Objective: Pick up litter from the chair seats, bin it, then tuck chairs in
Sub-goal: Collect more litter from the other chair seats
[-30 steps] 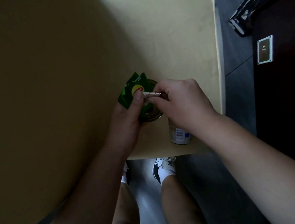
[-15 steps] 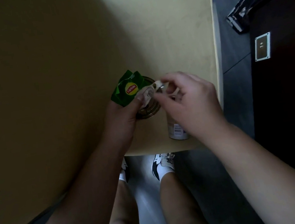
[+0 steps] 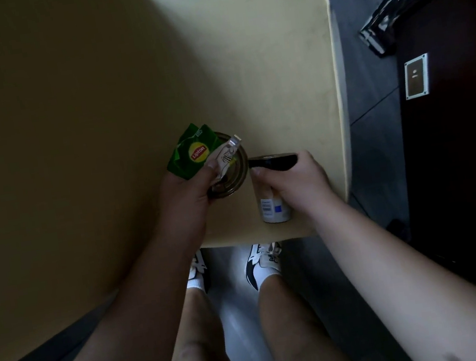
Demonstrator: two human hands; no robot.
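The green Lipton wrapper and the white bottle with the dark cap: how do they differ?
The green Lipton wrapper is flat, crumpled and green with a yellow and red logo; the white bottle is a rigid cylinder with a barcode label. The wrapper is held up in the left hand with a can and a paper scrap; the bottle stands upright on the chair seat, the right hand gripping its cap. Both are in hand.

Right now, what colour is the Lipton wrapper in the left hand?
Green, with a yellow and red logo. The wrapper shows best in the head view.
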